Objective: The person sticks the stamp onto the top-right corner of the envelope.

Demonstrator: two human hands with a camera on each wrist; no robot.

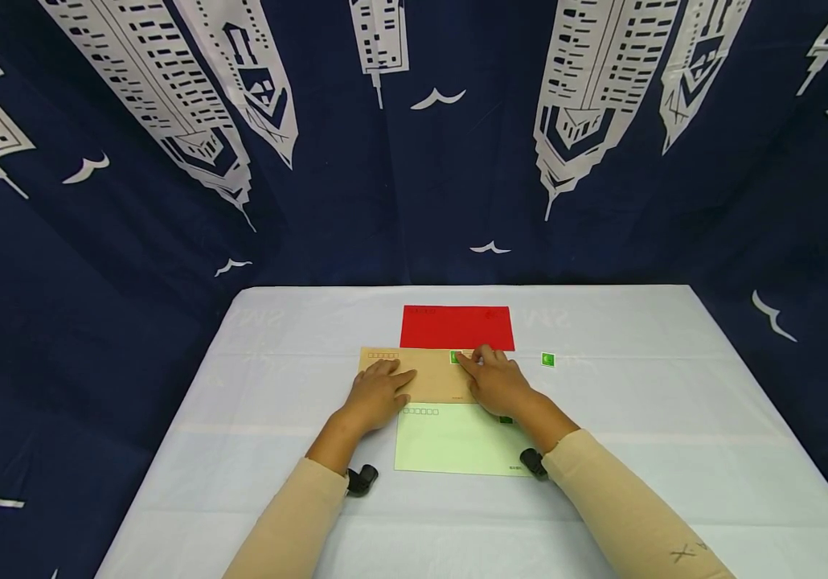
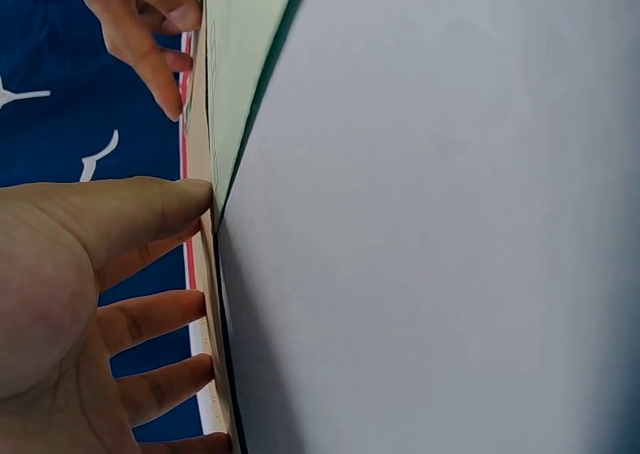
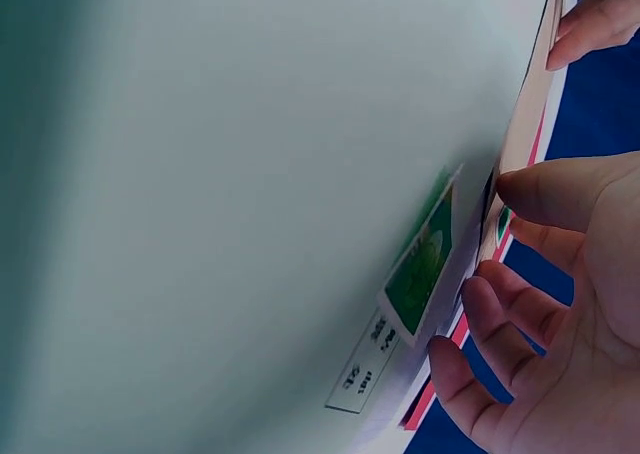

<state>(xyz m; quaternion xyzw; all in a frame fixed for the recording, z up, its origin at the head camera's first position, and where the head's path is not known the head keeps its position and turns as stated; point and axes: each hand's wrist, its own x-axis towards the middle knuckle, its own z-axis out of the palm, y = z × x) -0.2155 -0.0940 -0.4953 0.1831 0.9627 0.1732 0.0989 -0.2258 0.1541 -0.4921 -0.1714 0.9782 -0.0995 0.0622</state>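
A tan envelope (image 1: 432, 382) lies on the table with a green stamp (image 1: 454, 357) at its upper right. My left hand (image 1: 375, 394) rests on the envelope's left part, fingers spread. The index finger of my right hand (image 1: 498, 384) touches the stamp, its other fingers lying over the envelope's right end. In the left wrist view, the thumb and fingertips of the left hand (image 2: 110, 284) touch the tan paper. A pale green envelope (image 1: 457, 442) lies nearer to me, bearing a stamp (image 3: 425, 269) partly covered by the right wrist in the head view.
A red envelope (image 1: 456, 326) lies beyond the tan one, whose upper edge meets it. One loose green stamp (image 1: 547, 359) lies on the white table (image 1: 638, 386) to the right. Dark blue printed cloth (image 1: 399, 177) hangs behind the table.
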